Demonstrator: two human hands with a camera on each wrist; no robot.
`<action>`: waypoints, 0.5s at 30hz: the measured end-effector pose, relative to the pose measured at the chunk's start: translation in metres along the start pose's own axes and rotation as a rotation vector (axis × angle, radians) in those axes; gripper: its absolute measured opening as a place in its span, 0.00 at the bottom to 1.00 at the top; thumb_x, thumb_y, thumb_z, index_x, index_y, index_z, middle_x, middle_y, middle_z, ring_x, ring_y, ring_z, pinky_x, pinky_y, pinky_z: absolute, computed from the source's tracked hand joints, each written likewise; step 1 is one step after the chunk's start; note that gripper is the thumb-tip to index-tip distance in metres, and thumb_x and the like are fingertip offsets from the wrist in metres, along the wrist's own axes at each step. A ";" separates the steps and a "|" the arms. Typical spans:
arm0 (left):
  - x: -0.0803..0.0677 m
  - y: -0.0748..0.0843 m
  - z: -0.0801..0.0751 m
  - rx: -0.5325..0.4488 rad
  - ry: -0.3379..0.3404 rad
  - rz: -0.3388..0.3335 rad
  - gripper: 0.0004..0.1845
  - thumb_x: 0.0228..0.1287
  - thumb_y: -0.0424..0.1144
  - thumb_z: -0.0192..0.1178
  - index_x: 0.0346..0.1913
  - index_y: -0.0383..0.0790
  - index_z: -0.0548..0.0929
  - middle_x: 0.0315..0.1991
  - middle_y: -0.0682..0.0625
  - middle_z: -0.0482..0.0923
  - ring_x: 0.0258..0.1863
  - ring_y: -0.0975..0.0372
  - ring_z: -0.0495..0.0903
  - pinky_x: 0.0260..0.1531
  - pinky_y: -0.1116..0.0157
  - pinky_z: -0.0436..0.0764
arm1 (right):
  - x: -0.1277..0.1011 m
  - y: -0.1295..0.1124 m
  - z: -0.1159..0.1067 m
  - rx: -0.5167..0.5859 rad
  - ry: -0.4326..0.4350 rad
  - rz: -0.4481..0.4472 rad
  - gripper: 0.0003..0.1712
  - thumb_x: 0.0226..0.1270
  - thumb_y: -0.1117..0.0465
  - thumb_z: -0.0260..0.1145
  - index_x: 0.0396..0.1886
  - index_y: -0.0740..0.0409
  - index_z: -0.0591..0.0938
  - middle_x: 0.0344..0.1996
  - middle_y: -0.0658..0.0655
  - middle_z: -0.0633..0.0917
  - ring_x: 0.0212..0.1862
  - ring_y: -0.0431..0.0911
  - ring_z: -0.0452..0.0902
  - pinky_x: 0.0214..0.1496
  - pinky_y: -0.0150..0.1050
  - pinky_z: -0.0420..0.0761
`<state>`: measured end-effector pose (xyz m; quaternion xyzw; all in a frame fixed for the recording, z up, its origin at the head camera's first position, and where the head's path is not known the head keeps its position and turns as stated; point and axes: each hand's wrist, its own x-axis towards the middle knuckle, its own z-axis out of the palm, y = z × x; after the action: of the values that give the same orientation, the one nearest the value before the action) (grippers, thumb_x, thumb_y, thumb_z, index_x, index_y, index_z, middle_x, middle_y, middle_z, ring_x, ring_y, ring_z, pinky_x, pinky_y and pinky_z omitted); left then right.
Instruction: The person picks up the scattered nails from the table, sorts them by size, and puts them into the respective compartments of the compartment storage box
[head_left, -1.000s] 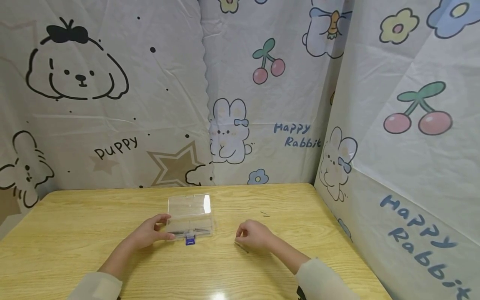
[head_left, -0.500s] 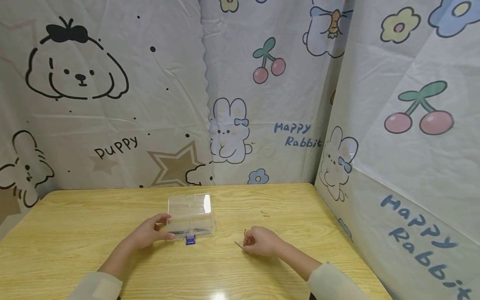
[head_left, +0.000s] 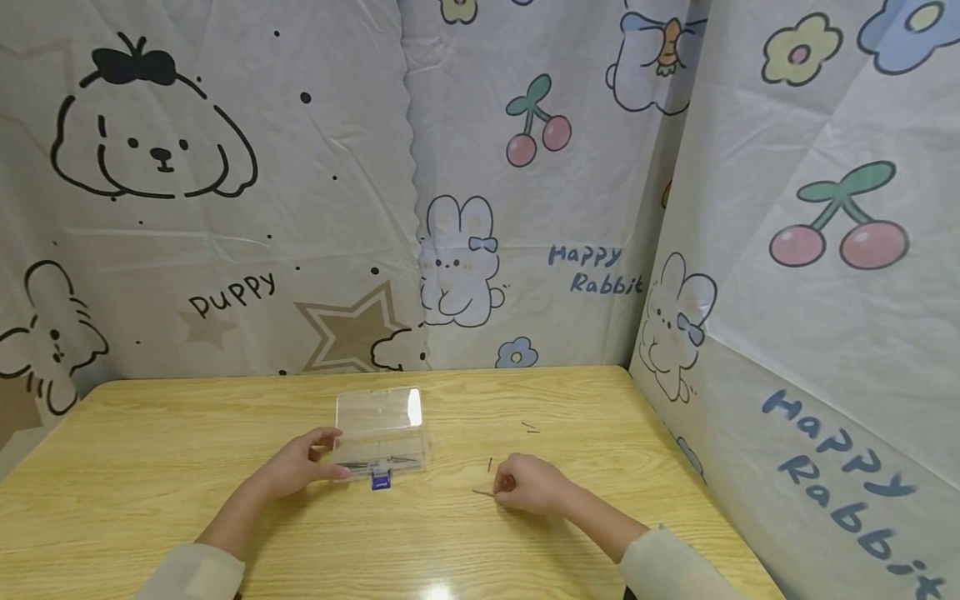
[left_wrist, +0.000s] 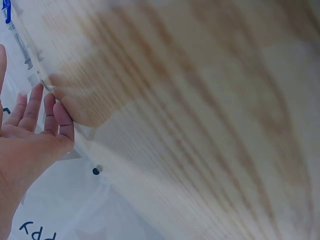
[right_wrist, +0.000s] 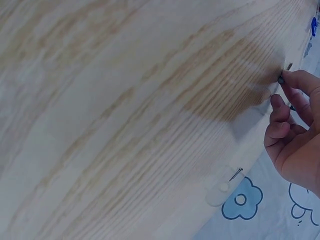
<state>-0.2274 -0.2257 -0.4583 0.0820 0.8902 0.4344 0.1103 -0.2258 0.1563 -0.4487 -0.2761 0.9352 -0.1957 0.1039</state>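
Now my right hand [head_left: 528,485] has slid nearer on the counter [head_left: 187,467], its grip pinching a pin [head_left: 483,492]; my left hand [head_left: 300,463], fingers curled, steadies the open box [head_left: 381,433].

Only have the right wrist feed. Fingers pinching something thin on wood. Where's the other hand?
Observer: The left hand holds the left end of a clear box on the table.
Operator: Box open?
Observer: It looks so; the lid seems tilted back, away from the person.
Operator: Any more loose pins?
Observer: Yes, small loose pins lie beyond the right hand, apart from it.
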 end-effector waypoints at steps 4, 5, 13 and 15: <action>-0.001 0.000 0.000 -0.005 -0.001 0.004 0.42 0.52 0.50 0.68 0.66 0.32 0.63 0.61 0.30 0.65 0.55 0.42 0.68 0.51 0.47 0.71 | 0.000 0.000 0.000 0.000 0.001 0.000 0.03 0.60 0.60 0.65 0.26 0.49 0.82 0.24 0.42 0.77 0.28 0.33 0.67 0.32 0.29 0.70; -0.001 0.000 0.000 -0.007 -0.002 0.005 0.42 0.52 0.49 0.68 0.66 0.32 0.63 0.61 0.30 0.65 0.55 0.42 0.68 0.51 0.47 0.71 | 0.000 -0.001 0.000 -0.001 0.002 0.000 0.04 0.60 0.60 0.65 0.26 0.49 0.82 0.24 0.42 0.77 0.28 0.33 0.67 0.32 0.29 0.70; -0.002 0.001 0.000 -0.008 -0.001 0.004 0.43 0.52 0.50 0.69 0.66 0.32 0.63 0.61 0.31 0.65 0.55 0.42 0.68 0.51 0.47 0.71 | 0.003 -0.004 -0.001 0.001 0.025 -0.010 0.04 0.60 0.61 0.63 0.26 0.50 0.81 0.24 0.43 0.76 0.27 0.34 0.66 0.32 0.29 0.70; -0.002 0.001 0.000 -0.010 -0.001 0.001 0.43 0.52 0.50 0.69 0.66 0.33 0.63 0.61 0.31 0.65 0.55 0.42 0.68 0.51 0.47 0.71 | 0.005 -0.005 -0.002 -0.005 0.037 -0.017 0.04 0.60 0.61 0.63 0.26 0.50 0.81 0.24 0.43 0.76 0.27 0.34 0.66 0.32 0.29 0.70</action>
<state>-0.2257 -0.2257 -0.4570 0.0822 0.8880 0.4387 0.1107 -0.2284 0.1500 -0.4449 -0.2806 0.9351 -0.1993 0.0845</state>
